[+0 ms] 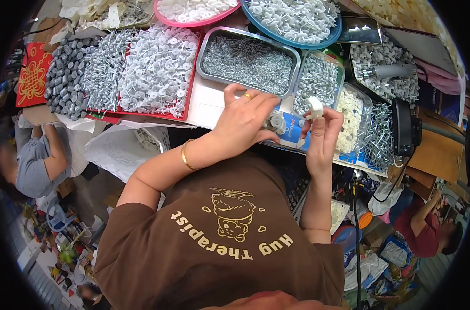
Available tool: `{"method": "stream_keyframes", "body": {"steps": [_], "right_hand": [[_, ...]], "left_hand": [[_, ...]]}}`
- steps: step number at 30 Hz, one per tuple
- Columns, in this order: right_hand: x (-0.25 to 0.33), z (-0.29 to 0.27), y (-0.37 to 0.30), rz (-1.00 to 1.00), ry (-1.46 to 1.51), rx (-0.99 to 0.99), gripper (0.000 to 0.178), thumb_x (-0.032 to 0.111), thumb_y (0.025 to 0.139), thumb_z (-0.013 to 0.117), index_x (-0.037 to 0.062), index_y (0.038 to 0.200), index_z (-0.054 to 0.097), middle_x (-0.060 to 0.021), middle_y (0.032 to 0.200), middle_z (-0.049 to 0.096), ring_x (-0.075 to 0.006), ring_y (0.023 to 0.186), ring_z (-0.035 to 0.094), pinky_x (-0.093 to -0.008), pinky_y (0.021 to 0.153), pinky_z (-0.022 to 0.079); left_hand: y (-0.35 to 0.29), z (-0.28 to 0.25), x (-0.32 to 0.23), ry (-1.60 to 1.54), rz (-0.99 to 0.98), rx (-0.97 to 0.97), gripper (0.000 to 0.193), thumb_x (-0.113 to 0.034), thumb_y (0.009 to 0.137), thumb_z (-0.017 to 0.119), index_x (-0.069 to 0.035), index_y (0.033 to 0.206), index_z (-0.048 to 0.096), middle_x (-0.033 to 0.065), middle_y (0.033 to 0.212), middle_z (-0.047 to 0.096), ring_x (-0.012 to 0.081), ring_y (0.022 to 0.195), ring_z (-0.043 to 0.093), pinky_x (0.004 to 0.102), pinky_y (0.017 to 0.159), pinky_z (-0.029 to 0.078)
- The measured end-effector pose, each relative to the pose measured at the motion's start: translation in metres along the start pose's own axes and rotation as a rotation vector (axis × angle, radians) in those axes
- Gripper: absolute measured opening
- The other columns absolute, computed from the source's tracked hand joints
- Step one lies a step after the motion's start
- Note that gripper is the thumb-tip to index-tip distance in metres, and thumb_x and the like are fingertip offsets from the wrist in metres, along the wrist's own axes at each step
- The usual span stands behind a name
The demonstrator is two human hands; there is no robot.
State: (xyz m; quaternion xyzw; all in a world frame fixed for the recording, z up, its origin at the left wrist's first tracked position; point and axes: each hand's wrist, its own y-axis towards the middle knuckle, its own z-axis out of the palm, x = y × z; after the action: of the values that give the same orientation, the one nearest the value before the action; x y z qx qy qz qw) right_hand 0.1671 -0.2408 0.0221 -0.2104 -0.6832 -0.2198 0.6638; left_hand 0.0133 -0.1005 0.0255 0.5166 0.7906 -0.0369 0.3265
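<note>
My right hand (323, 135) pinches a small white blocky plastic piece (315, 107) between thumb and fingertips, raised over the table's front edge. To its left, my left hand (243, 123) has its fingers apart and stretched past the near rim of a metal tray (206, 72) of small screws. Between its thumb and index finger sits a clear, rounded plastic piece (277, 123) by a blue printed card (295, 124); whether the hand touches it I cannot tell. A clear tub of screws (317, 77) and a tray of cream plastic pieces (350, 120) lie beside my right hand.
Left of the metal tray are heaps of white round-headed pieces (157, 72), nails (106, 70) and grey caps (69, 72). Pink (196, 23) and blue (339, 33) basins stand behind. Loose screws (380, 137) and a black device (402, 126) are at right. Other people sit at both sides.
</note>
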Motion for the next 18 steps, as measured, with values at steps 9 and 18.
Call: {"method": "stream_keyframes", "body": {"steps": [9, 18], "right_hand": [[0.006, 0.032, 0.003, -0.368, -0.636, 0.018, 0.041, 0.007, 0.078, 0.08, 0.0015, 0.117, 0.067, -0.013, 0.112, 0.067, -0.0332, 0.102, 0.06, -0.0415, 0.091, 0.047], [0.005, 0.041, 0.006, -0.375, -0.631, 0.213, 0.041, 0.007, 0.078, 0.079, 0.005, 0.118, 0.071, -0.0107, 0.114, 0.068, -0.0308, 0.103, 0.06, -0.0408, 0.09, 0.048]], "left_hand": [[-0.034, -0.023, 0.04, -0.314, -0.219, 0.073, 0.019, -0.021, 0.081, 0.081, -0.014, 0.097, 0.073, -0.0033, 0.099, 0.076, 0.0137, 0.097, 0.069, 0.0429, 0.104, 0.028], [-0.032, -0.024, 0.047, -0.389, -0.273, 0.138, 0.027, -0.024, 0.079, 0.083, -0.012, 0.098, 0.068, -0.0026, 0.094, 0.074, 0.0155, 0.095, 0.068, 0.0437, 0.105, 0.027]]}}
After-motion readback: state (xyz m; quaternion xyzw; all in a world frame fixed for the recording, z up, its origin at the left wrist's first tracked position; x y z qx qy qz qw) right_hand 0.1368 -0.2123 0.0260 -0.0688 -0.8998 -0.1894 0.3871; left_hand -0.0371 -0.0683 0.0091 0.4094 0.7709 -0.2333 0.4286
